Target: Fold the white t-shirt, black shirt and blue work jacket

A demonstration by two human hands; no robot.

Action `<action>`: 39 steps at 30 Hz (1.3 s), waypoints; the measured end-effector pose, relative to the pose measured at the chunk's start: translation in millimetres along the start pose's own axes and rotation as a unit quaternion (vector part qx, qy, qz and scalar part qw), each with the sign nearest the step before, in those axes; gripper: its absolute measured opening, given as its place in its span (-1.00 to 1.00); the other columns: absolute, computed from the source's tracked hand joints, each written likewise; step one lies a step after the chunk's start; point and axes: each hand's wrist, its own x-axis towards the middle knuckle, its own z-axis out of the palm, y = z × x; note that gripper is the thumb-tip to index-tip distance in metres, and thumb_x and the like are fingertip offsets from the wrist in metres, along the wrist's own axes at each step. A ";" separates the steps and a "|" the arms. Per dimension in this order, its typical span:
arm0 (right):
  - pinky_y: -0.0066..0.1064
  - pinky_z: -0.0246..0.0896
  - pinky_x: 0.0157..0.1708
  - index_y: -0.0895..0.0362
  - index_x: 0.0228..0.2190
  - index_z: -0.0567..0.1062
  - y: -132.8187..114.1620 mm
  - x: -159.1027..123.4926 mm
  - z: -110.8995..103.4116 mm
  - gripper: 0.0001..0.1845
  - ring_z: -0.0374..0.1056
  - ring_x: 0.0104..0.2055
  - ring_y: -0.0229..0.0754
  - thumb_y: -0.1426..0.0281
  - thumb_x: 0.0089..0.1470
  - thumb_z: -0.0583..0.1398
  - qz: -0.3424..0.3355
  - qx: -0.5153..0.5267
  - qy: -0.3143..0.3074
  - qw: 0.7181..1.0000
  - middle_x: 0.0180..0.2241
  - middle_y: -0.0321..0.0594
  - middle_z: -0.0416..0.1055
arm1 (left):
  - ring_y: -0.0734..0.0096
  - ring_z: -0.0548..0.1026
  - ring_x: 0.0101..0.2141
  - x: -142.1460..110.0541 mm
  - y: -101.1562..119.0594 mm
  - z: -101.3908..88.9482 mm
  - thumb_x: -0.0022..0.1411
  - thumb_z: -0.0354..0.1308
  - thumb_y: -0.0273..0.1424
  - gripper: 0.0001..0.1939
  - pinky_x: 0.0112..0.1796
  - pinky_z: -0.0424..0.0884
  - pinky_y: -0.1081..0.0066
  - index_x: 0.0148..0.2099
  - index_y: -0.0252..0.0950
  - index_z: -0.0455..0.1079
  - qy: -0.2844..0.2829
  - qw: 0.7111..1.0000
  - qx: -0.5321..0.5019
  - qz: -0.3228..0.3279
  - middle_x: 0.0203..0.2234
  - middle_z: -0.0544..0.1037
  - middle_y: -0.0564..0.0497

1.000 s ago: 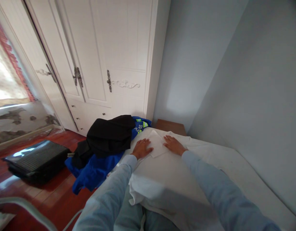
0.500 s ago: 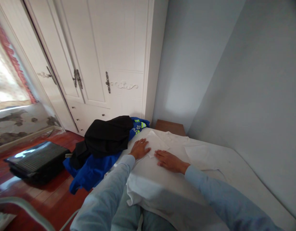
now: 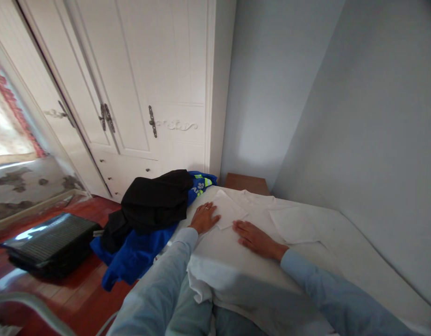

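Note:
A white garment (image 3: 236, 261) lies spread on the white bed (image 3: 348, 261). My left hand (image 3: 205, 217) lies flat and open on it, pressing beside a folded-in sleeve (image 3: 226, 212). My right hand (image 3: 254, 239) rests flat on the middle of the cloth, fingers stretched toward the left hand. The other sleeve (image 3: 294, 224) lies folded to the right of my right hand. Both my arms are in light blue sleeves.
A black garment (image 3: 154, 203) lies on a blue one (image 3: 138, 249) at the bed's left edge. A dark suitcase (image 3: 47, 242) sits on the red wood floor. A white wardrobe (image 3: 148, 84) stands behind, with a wooden nightstand (image 3: 246, 183) against the grey wall.
My right hand slid from the far part of the cloth back toward me and to the middle, smoothing the fabric. My left hand stayed in place.

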 end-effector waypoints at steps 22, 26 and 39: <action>-0.06 -0.16 0.42 0.17 0.33 0.19 30.9 7.4 -18.9 -0.32 -0.11 0.45 -0.04 0.04 0.37 -0.07 -0.015 -0.046 0.081 0.996 0.42 -0.01 -0.08 | -0.02 0.13 0.36 17.7 32.3 -23.2 0.43 -0.10 -0.26 -0.53 0.27 0.17 0.02 0.22 -0.44 0.32 0.014 0.996 0.090 0.021 0.33 0.20 -0.38; -0.02 -0.17 0.41 0.22 0.33 0.19 71.8 20.3 -29.6 -0.30 -0.10 0.44 0.05 0.07 0.35 -0.01 0.102 -0.094 0.102 0.985 0.40 0.08 -0.02 | 0.03 0.06 0.38 19.0 58.9 -15.1 0.46 -0.17 -0.16 -0.42 0.32 0.07 0.05 0.34 -0.42 0.20 0.003 0.992 0.030 0.125 0.36 0.16 -0.34; -0.09 -0.13 0.39 0.16 0.34 0.19 130.5 19.8 -27.4 -0.30 -0.08 0.44 0.01 0.03 0.36 -0.09 0.192 -0.097 0.039 0.976 0.40 -0.02 -0.01 | -0.06 0.05 0.38 -4.0 73.0 3.6 0.43 -0.12 -0.06 -0.33 0.34 -0.01 -0.06 0.40 -0.39 0.13 -0.060 0.986 -0.008 0.157 0.37 0.13 -0.34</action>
